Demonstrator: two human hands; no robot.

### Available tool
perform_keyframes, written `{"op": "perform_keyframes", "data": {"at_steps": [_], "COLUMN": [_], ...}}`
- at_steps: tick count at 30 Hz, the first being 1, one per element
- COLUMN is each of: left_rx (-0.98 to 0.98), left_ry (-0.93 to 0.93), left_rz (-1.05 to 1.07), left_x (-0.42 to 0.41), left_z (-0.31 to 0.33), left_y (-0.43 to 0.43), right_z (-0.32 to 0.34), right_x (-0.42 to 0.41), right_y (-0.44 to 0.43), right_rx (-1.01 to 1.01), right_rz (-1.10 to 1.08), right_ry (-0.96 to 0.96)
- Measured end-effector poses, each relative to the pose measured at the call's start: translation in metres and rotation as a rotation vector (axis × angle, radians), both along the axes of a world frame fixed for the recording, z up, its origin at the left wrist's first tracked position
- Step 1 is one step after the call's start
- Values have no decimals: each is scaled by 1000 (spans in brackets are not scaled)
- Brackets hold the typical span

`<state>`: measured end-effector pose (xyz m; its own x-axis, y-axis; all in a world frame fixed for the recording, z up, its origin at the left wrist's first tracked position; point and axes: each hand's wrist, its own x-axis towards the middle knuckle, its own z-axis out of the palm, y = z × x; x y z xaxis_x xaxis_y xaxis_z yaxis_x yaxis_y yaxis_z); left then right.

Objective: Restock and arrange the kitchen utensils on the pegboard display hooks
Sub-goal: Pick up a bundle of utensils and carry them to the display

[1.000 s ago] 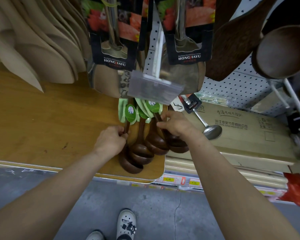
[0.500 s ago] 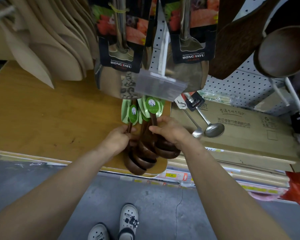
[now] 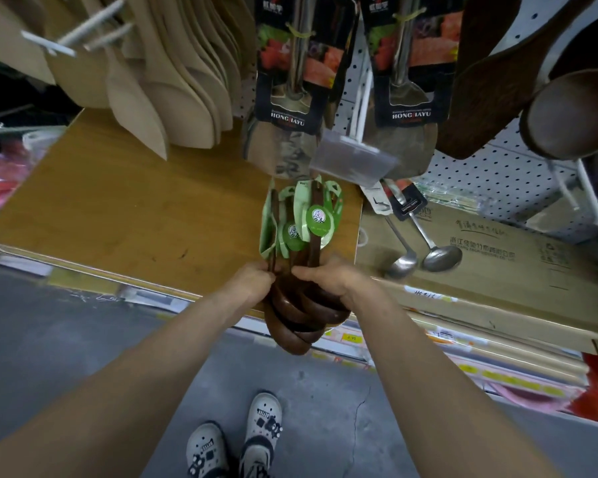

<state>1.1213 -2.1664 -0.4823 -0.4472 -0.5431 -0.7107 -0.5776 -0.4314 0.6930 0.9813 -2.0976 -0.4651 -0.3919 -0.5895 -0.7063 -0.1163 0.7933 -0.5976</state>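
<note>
Several dark brown wooden ladles (image 3: 299, 319) with green card labels (image 3: 316, 220) are bunched together upright, bowls down, above the front edge of a wooden board. My left hand (image 3: 251, 282) grips the handles from the left. My right hand (image 3: 332, 279) grips the same bundle from the right, just above the bowls. Overhead, a white pegboard hook (image 3: 359, 108) with a clear price tag holder (image 3: 353, 162) juts out between two packaged steel spatulas (image 3: 283, 98).
Pale wooden spatulas (image 3: 173, 81) hang at upper left, dark wooden spoons (image 3: 563, 119) at upper right. Two steel ladles (image 3: 428, 250) lie on a cardboard box (image 3: 504, 257) on the shelf. The wooden board (image 3: 125, 208) lies left; my shoes (image 3: 235, 443) stand on grey floor.
Both hands have gathered the spread ladles into a tight bundle and lifted it off the board toward me; the view has pulled back and tilted up.
</note>
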Motion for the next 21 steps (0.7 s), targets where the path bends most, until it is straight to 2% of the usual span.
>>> {"op": "perform_keyframes", "data": {"at_steps": [8, 13, 18, 21], "left_rx": [110, 273, 348, 377], "left_ry": [116, 210, 289, 294], "left_rz": [157, 164, 183, 226], "left_x": [1, 20, 57, 87], "left_z": [2, 8, 15, 25], "left_y": [18, 32, 60, 83], "right_z": [-2, 1, 22, 34], "right_x": [7, 22, 58, 91], "right_y": [11, 27, 51, 73], "right_rx": [-87, -142, -37, -80], "right_rz": [13, 34, 44, 15], "right_ry": [-41, -15, 32, 47]}}
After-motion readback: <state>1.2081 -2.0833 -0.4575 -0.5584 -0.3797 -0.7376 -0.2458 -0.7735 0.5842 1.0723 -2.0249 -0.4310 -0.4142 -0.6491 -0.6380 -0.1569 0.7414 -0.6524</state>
